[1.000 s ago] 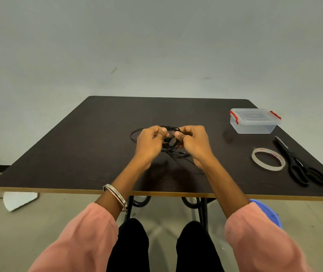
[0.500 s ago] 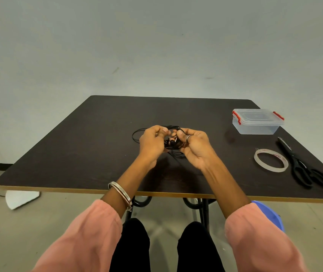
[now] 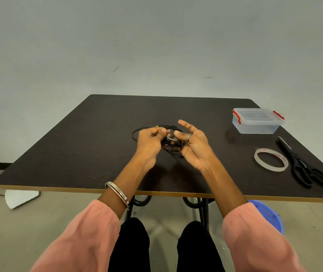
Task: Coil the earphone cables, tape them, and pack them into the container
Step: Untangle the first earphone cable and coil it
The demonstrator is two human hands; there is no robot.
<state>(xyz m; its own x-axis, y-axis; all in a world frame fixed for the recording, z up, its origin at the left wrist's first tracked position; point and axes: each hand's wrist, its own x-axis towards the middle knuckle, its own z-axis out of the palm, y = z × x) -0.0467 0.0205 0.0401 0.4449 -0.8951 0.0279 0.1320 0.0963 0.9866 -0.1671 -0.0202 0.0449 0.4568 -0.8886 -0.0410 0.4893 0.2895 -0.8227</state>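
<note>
Over the middle of the dark brown wooden table (image 3: 82, 146), the left hand (image 3: 149, 143) has its fingers curled, pinching a bundle of thin black earphone cables (image 3: 173, 145), part of which loops out onto the tabletop behind it. The right hand (image 3: 195, 148) is turned palm up with its index finger stretched out, and its thumb seems to press on the bundle, though the tangle hides the contact. Well to the right lie a clear lidded plastic container with red clips (image 3: 256, 121), a ring of translucent tape (image 3: 271, 160) and black-handled scissors (image 3: 302, 165).

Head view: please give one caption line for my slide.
Both hands work black earphone cables above the table.
</note>
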